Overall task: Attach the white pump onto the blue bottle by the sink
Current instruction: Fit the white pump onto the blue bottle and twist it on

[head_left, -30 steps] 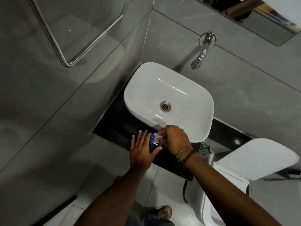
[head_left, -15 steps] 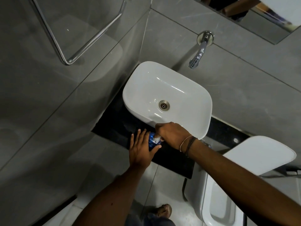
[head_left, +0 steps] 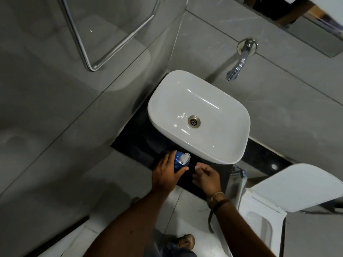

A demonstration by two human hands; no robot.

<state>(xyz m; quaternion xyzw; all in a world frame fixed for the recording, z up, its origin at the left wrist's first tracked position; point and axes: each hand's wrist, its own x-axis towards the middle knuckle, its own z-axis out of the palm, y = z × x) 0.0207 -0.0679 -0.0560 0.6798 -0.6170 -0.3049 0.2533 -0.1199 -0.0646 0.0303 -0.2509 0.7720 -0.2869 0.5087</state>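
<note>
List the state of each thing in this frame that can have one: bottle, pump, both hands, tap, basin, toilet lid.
blue bottle: upright on the black counter, held by the left hand.
white pump: sitting on the bottle's top; how tightly cannot be told.
left hand: wrapped around the bottle.
right hand: empty, off the pump, fingers loosely curled.
tap: no water running.
basin: empty, drain unplugged.
toilet lid: raised.

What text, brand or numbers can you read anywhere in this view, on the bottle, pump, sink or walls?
No readable text anywhere in this view.
Blue bottle: the left hand covers most of it; the part that shows has no legible label.
White pump: plain, no markings visible.
Sink, tap and toilet lid: no logo or lettering visible.
</note>
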